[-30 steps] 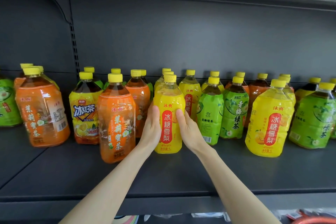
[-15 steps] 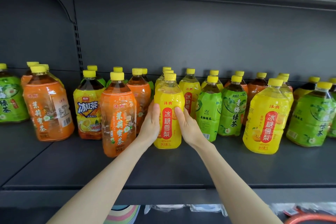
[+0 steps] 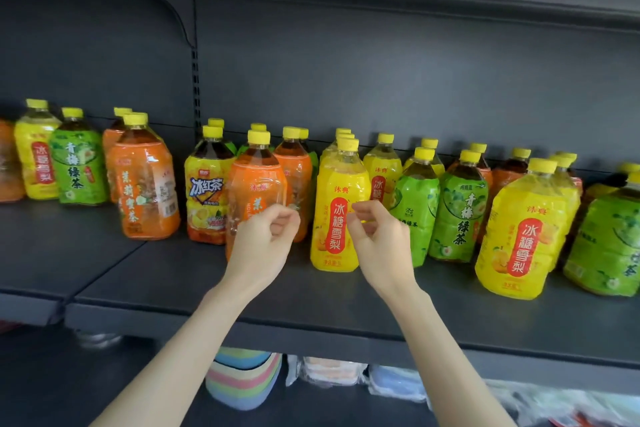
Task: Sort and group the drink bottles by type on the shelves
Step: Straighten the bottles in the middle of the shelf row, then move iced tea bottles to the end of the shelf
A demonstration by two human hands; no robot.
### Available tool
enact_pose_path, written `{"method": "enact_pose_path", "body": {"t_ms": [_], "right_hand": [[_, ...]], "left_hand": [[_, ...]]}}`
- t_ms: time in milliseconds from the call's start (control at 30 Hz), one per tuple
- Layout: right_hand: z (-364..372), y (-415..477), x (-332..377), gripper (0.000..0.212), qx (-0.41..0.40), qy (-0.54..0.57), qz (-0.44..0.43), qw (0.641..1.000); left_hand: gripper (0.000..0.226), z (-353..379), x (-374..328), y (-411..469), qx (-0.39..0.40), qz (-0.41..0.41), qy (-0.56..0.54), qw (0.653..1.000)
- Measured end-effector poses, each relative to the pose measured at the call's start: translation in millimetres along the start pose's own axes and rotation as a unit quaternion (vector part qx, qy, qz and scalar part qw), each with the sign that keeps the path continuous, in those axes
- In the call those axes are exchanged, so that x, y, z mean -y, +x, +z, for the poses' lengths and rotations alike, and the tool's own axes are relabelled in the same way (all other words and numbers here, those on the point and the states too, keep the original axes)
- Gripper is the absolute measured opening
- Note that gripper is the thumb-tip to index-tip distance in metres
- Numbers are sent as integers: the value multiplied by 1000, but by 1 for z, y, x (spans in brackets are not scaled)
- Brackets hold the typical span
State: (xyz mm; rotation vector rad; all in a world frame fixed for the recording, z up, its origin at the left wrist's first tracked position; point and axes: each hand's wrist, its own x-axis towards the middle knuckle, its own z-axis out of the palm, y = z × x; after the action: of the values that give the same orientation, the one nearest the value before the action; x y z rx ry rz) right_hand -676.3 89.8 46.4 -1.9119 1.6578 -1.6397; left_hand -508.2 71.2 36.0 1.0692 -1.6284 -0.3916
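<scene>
since the yellow bottle (image 3: pixel 337 215) looks full and slick-wrapped, its waist is best gripped; left hand (image 3: pixel 263 243) and right hand (image 3: pixel 377 239) are loosely curled, holding nothing.

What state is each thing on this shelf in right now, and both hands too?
Left hand: loosely curled, empty, off the bottles.
Right hand: loosely curled, empty.
Yellow bottle between the hands: upright, capped, released.
Orange bottle behind the left hand: upright, capped.
Green bottle right of it: upright, capped.
Front yellow bottle on the right: upright, capped, apart from the yellow row.
Shelf: types still mixed.
</scene>
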Motion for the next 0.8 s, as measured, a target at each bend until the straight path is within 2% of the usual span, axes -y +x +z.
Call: {"method": "enact_pose_path", "body": {"t_ms": [200,367,500,600,767,800], "right_hand": [[33,8,50,14,3,37,-55,998],[93,6,97,9,11,60,-101,993],[160,-3,128,7,19,89,-76,993],[202,-12,143,10,14,69,-50,996],[236,6,153,11,-30,45,-19,998],[240,12,153,13,-40,39,-13,998]], "left_hand": [[9,-68,2,7,-58,34,1,998],[10,-136,35,11,-87,33,-14,996],[10,-195,80,10,-87,20,-20,996],[12,-228,115,13,-69,13,-24,997],[8,-243,150,47,-59,11,-29,998],[13,-242,156,57,-59,7,-25,998]]}}
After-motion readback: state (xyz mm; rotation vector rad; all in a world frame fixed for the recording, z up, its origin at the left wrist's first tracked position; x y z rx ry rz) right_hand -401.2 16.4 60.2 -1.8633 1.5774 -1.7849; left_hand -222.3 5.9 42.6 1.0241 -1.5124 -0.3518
